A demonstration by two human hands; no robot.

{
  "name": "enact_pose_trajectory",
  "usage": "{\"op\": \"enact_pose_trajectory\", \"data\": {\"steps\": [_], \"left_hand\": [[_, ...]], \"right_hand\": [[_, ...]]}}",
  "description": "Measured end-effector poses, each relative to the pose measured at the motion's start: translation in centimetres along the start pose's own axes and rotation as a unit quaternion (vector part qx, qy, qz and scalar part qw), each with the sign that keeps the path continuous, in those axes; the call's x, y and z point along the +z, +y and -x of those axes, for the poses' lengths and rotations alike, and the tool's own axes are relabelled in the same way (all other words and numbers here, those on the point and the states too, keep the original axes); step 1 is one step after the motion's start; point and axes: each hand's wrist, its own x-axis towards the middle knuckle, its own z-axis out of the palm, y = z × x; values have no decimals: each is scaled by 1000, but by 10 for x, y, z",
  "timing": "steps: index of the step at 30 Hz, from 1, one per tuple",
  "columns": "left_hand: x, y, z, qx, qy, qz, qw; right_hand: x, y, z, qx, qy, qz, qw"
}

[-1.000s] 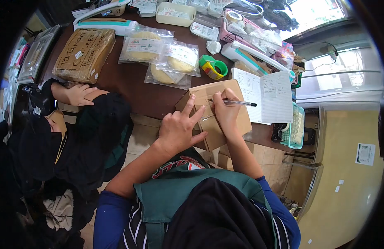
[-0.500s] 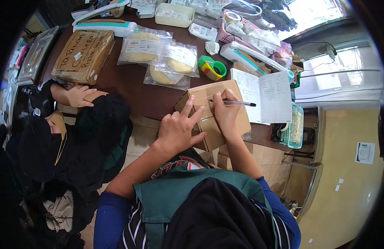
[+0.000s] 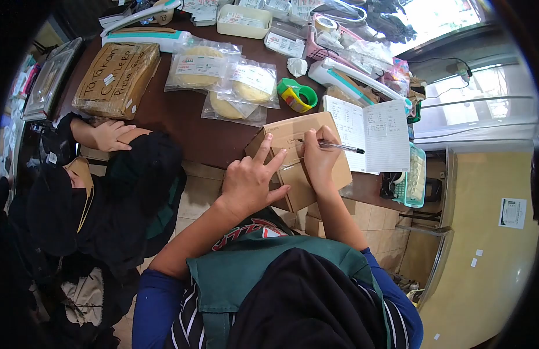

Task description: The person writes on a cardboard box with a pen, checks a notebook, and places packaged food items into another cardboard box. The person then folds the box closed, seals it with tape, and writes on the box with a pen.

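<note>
A brown cardboard box [image 3: 298,166] sits at the table's near edge, partly over it. My left hand [image 3: 253,177] lies on the box's left part, fingers spread and pressing on its top. In my right hand [image 3: 321,156] a pen [image 3: 344,147] is pinched, its tip on the box top beside some small handwriting. An open notebook [image 3: 386,134] with handwritten pages lies just right of the box. Behind the box stands a green and yellow tape roll [image 3: 297,96].
Bagged round flatbreads [image 3: 202,68] lie at the table's middle. A handwritten, taped carton [image 3: 116,78] stands left, near a seated person's hand [image 3: 112,135]. Bag sealers [image 3: 147,39], a pink basket [image 3: 323,49] and a cream tray [image 3: 244,22] line the back. A green basket [image 3: 417,174] is right.
My right hand has shifted slightly right with the pen, and more handwriting shows on the box top. My left hand and the box have stayed in place.
</note>
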Motion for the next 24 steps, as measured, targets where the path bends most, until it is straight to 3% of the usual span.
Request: {"op": "enact_pose_trajectory", "data": {"steps": [2, 5, 14, 17, 20, 24], "left_hand": [[0, 0, 0, 4, 7, 0, 1000], [0, 0, 0, 5, 3, -4, 1000], [-4, 1, -1, -2, -20, 8, 1000], [1, -1, 0, 10, 10, 3, 1000], [-5, 2, -1, -4, -22, 8, 1000], [-1, 1, 0, 6, 8, 3, 1000]], "right_hand": [[1, -13, -1, 77, 17, -84, 993], [-5, -18, -9, 150, -20, -91, 984], [-7, 17, -6, -13, -47, 33, 998], [-4, 1, -6, 31, -40, -4, 999], [-6, 7, -4, 37, -29, -20, 999], [-4, 2, -4, 35, -19, -19, 999]]}}
